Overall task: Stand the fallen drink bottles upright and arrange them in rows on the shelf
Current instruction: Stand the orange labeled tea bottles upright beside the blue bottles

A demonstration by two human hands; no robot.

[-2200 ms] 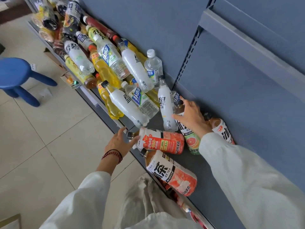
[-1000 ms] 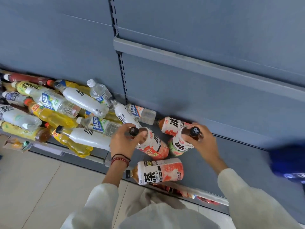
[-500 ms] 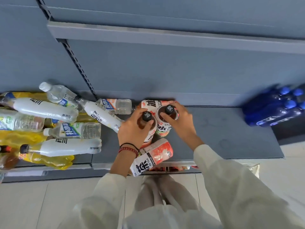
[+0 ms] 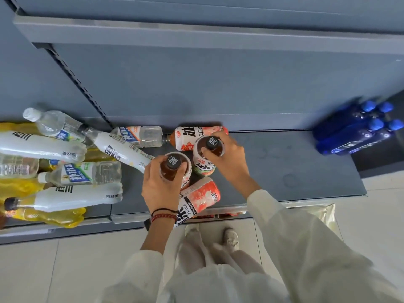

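Nearest the front edge of the shelf [image 4: 306,171], one ice tea bottle [image 4: 200,196] is seen lying on its side, partly under the left wrist, with its bottom end pointing toward the back. Just behind it, two more ice tea bottles are held standing up, close beside each other. The left bottle [image 4: 175,169] is gripped by the left hand [image 4: 162,189], with the grip closed around its neck and shoulder just under the black cap. The right bottle [image 4: 207,154] is gripped by the right hand [image 4: 229,162], with the fingers curled tight around the top near the cap. Behind these, a fourth ice tea bottle [image 4: 196,136] is seen lying flat by the back wall. To the left, a pile of white, clear and yellow bottles [image 4: 65,167] is lying down in a heap. Far to the right, a pack of blue bottles [image 4: 358,130] is seen past the end of the shelf. The step in hand looks to be the standing up of two bottles at once. Next, they would probably need to be slid to the bare right part of the shelf and let go side by side, so a row can be started. After that, the lying bottles should be picked up.
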